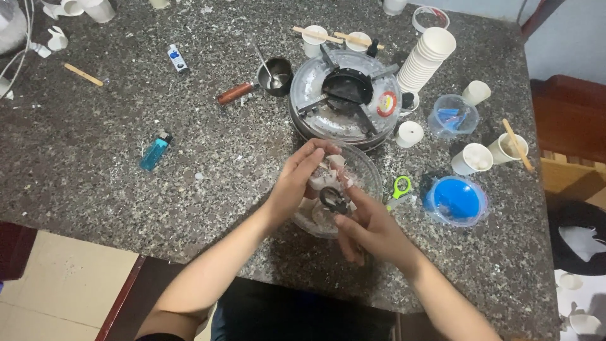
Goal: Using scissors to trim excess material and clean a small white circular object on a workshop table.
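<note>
Granite table (113, 164) is strewn with gear. Stove (346, 98) sits far of the glass bowl (369, 173), which lies mid-table, under both hands. Left hand (300, 177) is clamped on a whitish lump above it; right hand (369, 230) is closed on scissors (333, 199), nearer. Cup stack (426, 60) far right, blue dish (456, 201) right.

The glass bowl (366, 173) is half covered by both hands; white cups at four o'clock are cropped.

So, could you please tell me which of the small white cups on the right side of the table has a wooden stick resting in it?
The far-right cup at the table edge; a wooden stick leans across it, while its neighbours have none.
</note>
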